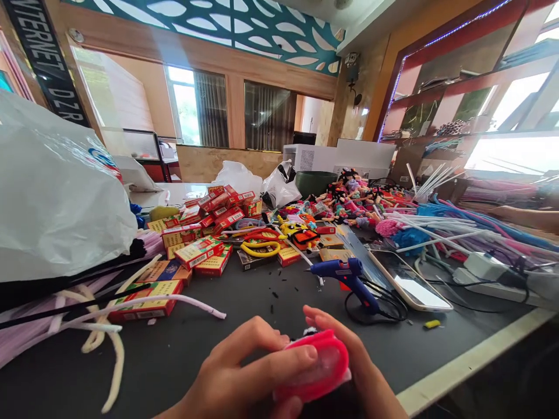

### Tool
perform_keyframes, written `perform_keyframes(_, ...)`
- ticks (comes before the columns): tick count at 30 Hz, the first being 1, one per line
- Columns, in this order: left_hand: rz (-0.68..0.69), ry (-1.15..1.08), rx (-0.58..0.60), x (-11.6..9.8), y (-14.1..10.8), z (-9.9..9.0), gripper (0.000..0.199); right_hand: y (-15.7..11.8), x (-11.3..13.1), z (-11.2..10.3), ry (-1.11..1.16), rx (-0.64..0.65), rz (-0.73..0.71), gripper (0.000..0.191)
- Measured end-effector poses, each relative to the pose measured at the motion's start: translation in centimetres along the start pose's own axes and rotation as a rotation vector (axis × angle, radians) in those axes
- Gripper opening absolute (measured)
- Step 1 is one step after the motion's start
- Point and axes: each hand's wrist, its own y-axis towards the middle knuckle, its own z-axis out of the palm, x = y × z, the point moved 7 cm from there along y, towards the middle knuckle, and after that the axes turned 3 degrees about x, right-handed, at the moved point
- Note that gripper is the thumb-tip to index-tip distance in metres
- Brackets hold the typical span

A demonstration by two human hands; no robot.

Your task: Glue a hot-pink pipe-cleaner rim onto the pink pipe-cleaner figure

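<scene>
Low in the middle of the head view, both hands are around a bright pink, oval craft piece [324,368] with a raised fuzzy rim and a paler, shiny centre. A bit of black and white shows at its far edge. My left hand [244,372] is closed on it, the index finger lying across its face and the thumb under the near edge. My right hand [356,355] cups its right side, fingers curled behind it and partly hidden. Just beyond the hands lies a blue glue gun [343,272], its nozzle to the left.
Red and yellow boxes [201,251] pile up at centre left, beside yellow-handled scissors [261,249]. A phone [410,279], a power strip [493,282] and pipe cleaners [463,224] lie right. Small dolls [349,195] heap behind. A white bag [56,192] stands left.
</scene>
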Motion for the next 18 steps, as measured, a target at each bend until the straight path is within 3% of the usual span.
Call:
perform_keyframes(3,0.025,0.012,-0.007,-0.3,0.2,0.0,0.049,0.5,1.2,0.5,0.078,0.110,0.006,0.083)
perform_keyframes(7,0.060,0.011,-0.016,-0.2,0.4,0.1,0.050,0.8,2.8,0.6,0.118,0.243,0.076,0.086)
perform_keyframes(13,0.096,0.028,-0.067,0.0,0.4,0.1,0.048,1.0,3.0,0.7,0.191,0.228,0.250,0.097)
perform_keyframes(18,0.087,0.029,-0.059,0.0,0.3,0.1,0.048,1.3,3.8,0.9,0.246,0.243,0.254,0.095)
